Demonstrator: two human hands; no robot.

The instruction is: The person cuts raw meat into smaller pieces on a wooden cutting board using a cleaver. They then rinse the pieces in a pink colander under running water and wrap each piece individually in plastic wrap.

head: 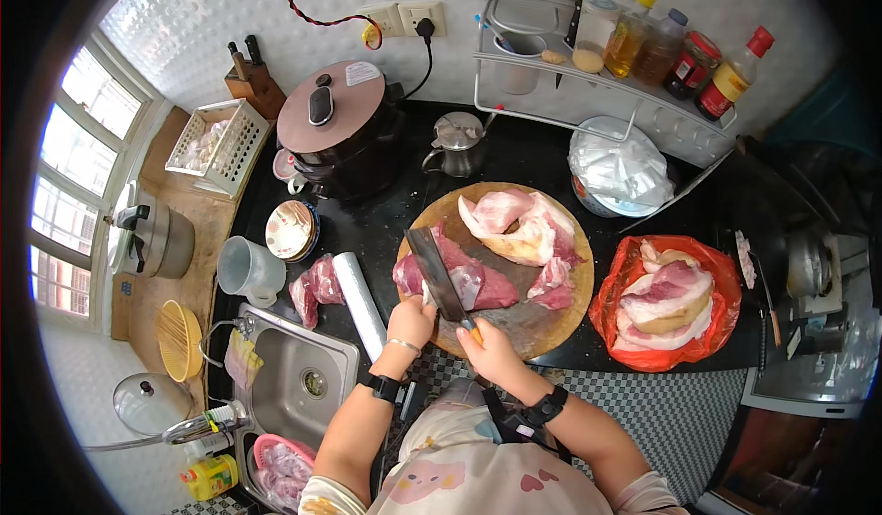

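Observation:
My right hand (489,353) is closed round the orange handle of a cleaver (438,274), whose broad blade lies slanted over a piece of red raw meat (493,287). On the near left side of that meat, my left hand (411,322) grips its edge, by a pale strip. Both rest over a round wooden chopping board (572,315). Fatty pork with skin (520,225) lies at the board's far side, with a smaller chunk (553,284) below it. More pork (668,301) sits in an open red plastic bag (723,329) to the right.
Left of the board are a foil-like roll (361,305), more raw meat (317,289), a plastic jug (252,270) and a steel sink (344,356). Behind stand an electric pressure cooker (337,129), a steel pot (458,146), a plastic-covered bowl (617,167) and a condiment rack (613,77).

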